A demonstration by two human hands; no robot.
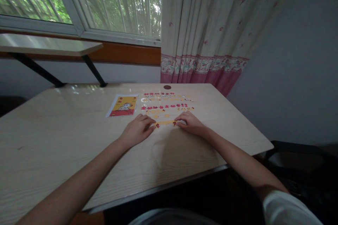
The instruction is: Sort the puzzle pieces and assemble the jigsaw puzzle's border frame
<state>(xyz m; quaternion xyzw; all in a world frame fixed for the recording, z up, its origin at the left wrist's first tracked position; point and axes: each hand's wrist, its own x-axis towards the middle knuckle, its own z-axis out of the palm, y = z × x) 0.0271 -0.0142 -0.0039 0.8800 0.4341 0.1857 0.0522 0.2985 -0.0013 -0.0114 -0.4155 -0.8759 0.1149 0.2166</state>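
On the pale wood-grain table (66, 140), a short joined strip of flat yellow puzzle pieces (165, 123) lies between both hands, the left hand (137, 130) pressing its fingertips onto the strip's left end and the right hand (189, 123) pinching its right end with fingers together. Beyond the strip, small red and yellow loose pieces (165, 107) lie in rows too tiny to make out, and left of these sits a glossy rectangular reference card (123, 105). Bare tabletop stretches wide left of the strip, while the table's right edge lies near the right hand.
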